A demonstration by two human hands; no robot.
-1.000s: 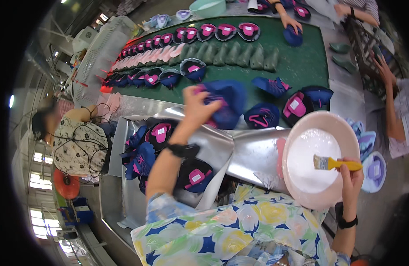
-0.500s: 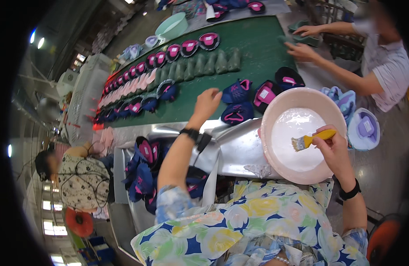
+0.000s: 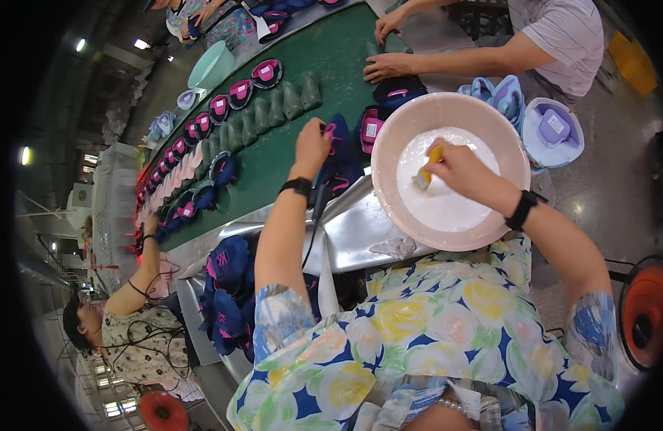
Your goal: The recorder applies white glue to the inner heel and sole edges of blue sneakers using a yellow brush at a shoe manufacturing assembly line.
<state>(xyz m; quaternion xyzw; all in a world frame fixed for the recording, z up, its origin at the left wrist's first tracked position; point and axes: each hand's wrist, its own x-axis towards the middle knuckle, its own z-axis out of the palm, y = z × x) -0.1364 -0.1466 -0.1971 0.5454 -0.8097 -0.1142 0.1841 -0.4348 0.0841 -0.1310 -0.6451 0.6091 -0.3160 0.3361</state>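
My right hand is closed round the yellow handle of a paintbrush. The bristles point down over the white liquid in a large pale pink basin. At the belt's near edge, my left hand has its fingers closed on the left side of a navy shoe upper with pink trim; the fingertips are partly hidden. A second navy upper lies just nearer to me, and another with a pink lining sits beside the basin.
Rows of pink-lined uppers, dark green shoe lasts and pale pink pieces line the green conveyor belt. Navy uppers fill a metal tray at left. Lilac and blue uppers lie right. Co-workers stand around the belt.
My left hand has reached the navy upper and closed on it. My right hand has turned the brush downward over the liquid. The view has shifted; the co-worker at left now reaches to the belt.
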